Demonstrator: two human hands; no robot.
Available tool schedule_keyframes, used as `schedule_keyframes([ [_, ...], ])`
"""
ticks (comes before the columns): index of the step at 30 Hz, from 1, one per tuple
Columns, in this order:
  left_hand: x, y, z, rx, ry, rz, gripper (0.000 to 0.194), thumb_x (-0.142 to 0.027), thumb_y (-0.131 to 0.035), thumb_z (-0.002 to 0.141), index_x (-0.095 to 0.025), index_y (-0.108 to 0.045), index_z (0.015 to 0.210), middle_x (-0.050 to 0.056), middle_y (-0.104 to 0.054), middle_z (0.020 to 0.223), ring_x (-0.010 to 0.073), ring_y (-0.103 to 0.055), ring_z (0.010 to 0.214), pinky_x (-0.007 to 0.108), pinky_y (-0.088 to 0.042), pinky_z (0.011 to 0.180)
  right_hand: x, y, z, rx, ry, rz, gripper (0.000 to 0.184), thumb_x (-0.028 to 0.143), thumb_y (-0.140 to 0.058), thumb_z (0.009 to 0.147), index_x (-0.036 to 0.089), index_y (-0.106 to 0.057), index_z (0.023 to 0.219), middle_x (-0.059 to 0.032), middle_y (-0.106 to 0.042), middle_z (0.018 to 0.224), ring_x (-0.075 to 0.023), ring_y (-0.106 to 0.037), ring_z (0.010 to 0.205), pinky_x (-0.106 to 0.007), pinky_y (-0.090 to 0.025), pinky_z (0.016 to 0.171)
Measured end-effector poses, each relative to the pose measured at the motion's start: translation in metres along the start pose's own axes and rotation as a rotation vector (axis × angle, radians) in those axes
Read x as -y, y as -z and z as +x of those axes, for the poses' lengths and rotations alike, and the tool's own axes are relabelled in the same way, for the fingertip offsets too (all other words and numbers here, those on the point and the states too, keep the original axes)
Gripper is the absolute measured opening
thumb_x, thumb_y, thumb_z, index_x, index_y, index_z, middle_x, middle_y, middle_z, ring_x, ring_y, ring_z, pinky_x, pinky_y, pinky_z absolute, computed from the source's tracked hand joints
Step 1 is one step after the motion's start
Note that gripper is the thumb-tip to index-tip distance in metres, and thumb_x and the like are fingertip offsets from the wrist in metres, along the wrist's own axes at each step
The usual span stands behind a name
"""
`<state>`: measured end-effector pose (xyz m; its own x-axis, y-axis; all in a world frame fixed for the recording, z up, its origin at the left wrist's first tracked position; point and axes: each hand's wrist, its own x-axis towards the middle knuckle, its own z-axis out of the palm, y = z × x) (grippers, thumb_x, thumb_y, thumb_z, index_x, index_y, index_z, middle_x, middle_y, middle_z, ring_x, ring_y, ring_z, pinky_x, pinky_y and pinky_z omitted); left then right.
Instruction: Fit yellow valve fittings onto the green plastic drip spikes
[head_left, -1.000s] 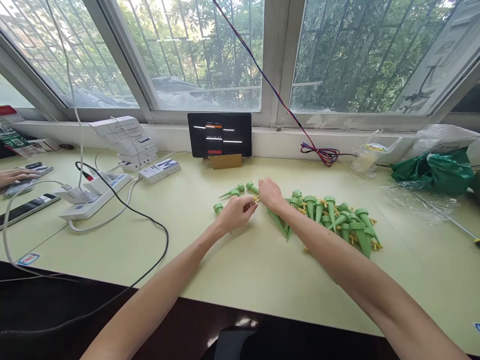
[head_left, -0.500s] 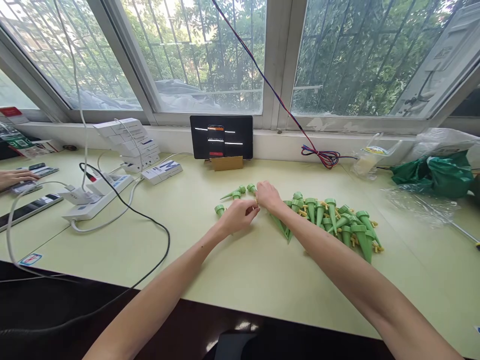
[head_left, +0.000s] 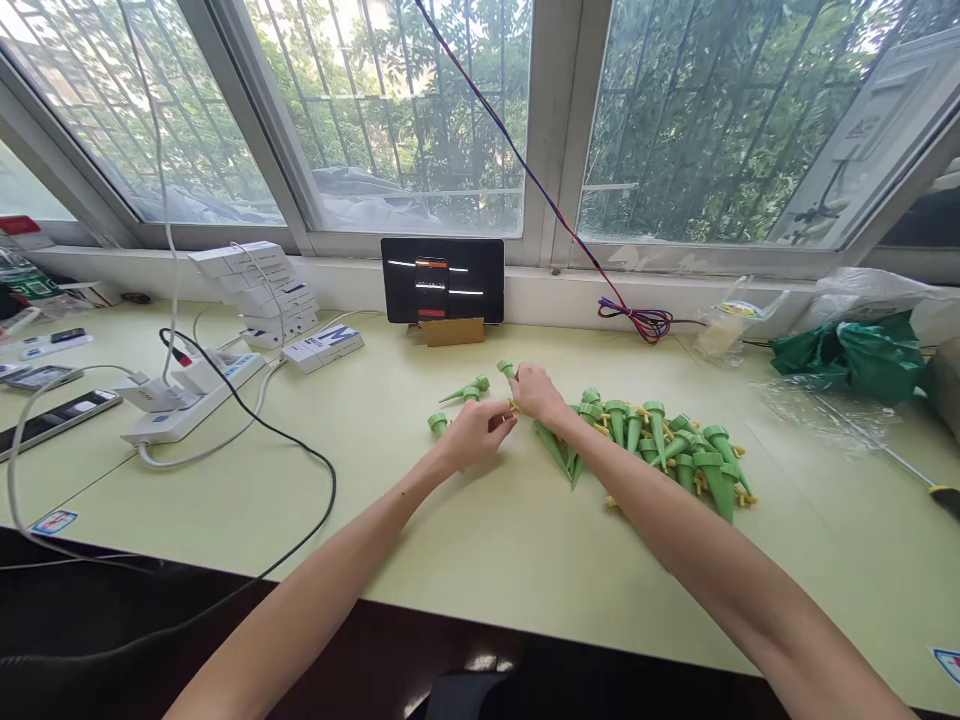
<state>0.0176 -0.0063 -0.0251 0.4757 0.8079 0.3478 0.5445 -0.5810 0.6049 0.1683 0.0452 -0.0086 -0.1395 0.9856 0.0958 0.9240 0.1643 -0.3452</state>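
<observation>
Bare forearms reach over a pale table (head_left: 525, 560) toward a knot of small work at its middle; on the right, a pile of green spikes (head_left: 709, 462) fans out under and beyond the right forearm, with yellow bits (head_left: 744, 498) among it. The left hand (head_left: 476, 437) curls low, thumb near forefinger, its tips beside a yellow piece (head_left: 513, 405) (whether they pinch it, one cannot tell); the right hand (head_left: 537, 393) sits just beyond, fingers bent and pointing inward, the two hands nearly meeting. One spike (head_left: 506, 369) lies at the right hand's fingertips, its cap on the far left side; its long axis slants from there toward the near right, running in behind the fingers; the right hand is plainly the nearer, though its grip is hidden. To the left, beyond the left hand, a few loose spikes (head_left: 472, 388) lie apart from the pile, one with its tip aimed left; farther back, a tablet (head_left: 401, 295) leans upright behind a cardboard strip (head_left: 452, 331); behind all, barred windows (head_left: 442, 120) show trees.
</observation>
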Motion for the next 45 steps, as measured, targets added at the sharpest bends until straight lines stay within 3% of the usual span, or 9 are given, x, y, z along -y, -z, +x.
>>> schedule_keyframes([
  [3,-0.001,0.003,0.003,-0.083,0.088,-0.111,0.033,-0.039,-0.053,0.091,-0.019,-0.06,0.066,-0.001,-0.057,0.055,0.0112,-0.045,0.047,0.026,-0.037,0.051,-0.002,0.013,-0.007,-0.089,0.024,0.063,0.025,0.026,-0.041,0.102,0.011,-0.06,0.108,-0.0155,-0.068,0.11,-0.0203,-0.064,0.1,-0.025,-0.043,0.077],
  [7,-0.002,0.011,0.007,-0.216,0.265,-0.368,0.039,-0.054,-0.054,0.091,-0.017,-0.063,0.081,0.002,-0.065,0.065,0.0107,-0.05,0.046,0.025,-0.039,0.044,-0.001,0.029,-0.022,-0.189,0.05,0.317,0.02,0.026,-0.048,0.099,0.013,-0.063,0.095,-0.0103,-0.071,0.092,-0.0175,-0.065,0.086,-0.024,-0.043,0.073],
  [14,-0.004,0.018,0.01,-0.298,0.338,-0.703,0.049,-0.062,-0.06,0.087,-0.019,-0.052,0.108,0.004,-0.068,0.079,0.0101,-0.055,0.048,0.023,-0.042,0.042,0.009,0.03,-0.049,-0.07,0.07,0.37,0.014,0.024,-0.054,0.097,0.015,-0.063,0.091,-0.0093,-0.072,0.091,-0.0163,-0.064,0.082,-0.023,-0.043,0.07],
  [21,-0.003,0.015,0.008,-0.195,0.328,-0.711,0.042,-0.054,-0.067,0.085,-0.018,-0.054,0.102,0.002,-0.066,0.076,0.0104,-0.055,0.05,0.026,-0.045,0.047,0.012,0.022,-0.053,-0.003,0.096,0.308,0.014,0.028,-0.057,0.096,0.017,-0.061,0.089,-0.008,-0.07,0.088,-0.0158,-0.06,0.076,-0.024,-0.04,0.065],
  [26,0.0,0.015,0.008,-0.186,0.359,-0.704,0.044,-0.053,-0.071,0.083,-0.018,-0.055,0.105,-0.002,-0.059,0.063,0.0116,-0.053,0.051,0.026,-0.044,0.048,0.015,0.023,-0.055,0.026,0.12,0.294,0.012,0.027,-0.06,0.093,0.018,-0.059,0.086,-0.005,-0.067,0.083,-0.0138,-0.055,0.069,-0.023,-0.038,0.061],
  [34,-0.006,0.017,0.007,-0.238,0.376,-0.661,0.04,-0.05,-0.069,0.084,-0.017,-0.057,0.104,-0.002,-0.056,0.063,0.0111,-0.051,0.05,0.025,-0.044,0.048,0.008,0.026,-0.045,0.017,0.237,0.372,0.019,0.03,-0.06,0.093,0.018,-0.059,0.08,-0.003,-0.066,0.076,-0.0136,-0.055,0.068,-0.023,-0.037,0.062],
  [40,-0.009,0.017,0.007,-0.293,0.36,-0.595,0.036,-0.047,-0.069,0.083,-0.017,-0.06,0.098,-0.002,-0.057,0.064,0.011,-0.051,0.048,0.025,-0.042,0.045,-0.006,0.038,-0.032,-0.172,0.19,0.216,0.021,0.028,-0.047,0.101,0.017,-0.064,0.097,-0.0069,-0.07,0.087,-0.0168,-0.06,0.079,-0.026,-0.039,0.072],
  [45,-0.007,0.017,0.007,-0.294,0.365,-0.579,0.035,-0.048,-0.069,0.083,-0.017,-0.062,0.096,-0.001,-0.056,0.063,0.011,-0.05,0.048,0.024,-0.042,0.045,-0.006,0.023,-0.032,-0.007,0.184,-0.041,0.02,0.023,-0.051,0.098,0.016,-0.063,0.114,-0.0124,-0.068,0.108,-0.0215,-0.062,0.097,-0.028,-0.041,0.076],
])
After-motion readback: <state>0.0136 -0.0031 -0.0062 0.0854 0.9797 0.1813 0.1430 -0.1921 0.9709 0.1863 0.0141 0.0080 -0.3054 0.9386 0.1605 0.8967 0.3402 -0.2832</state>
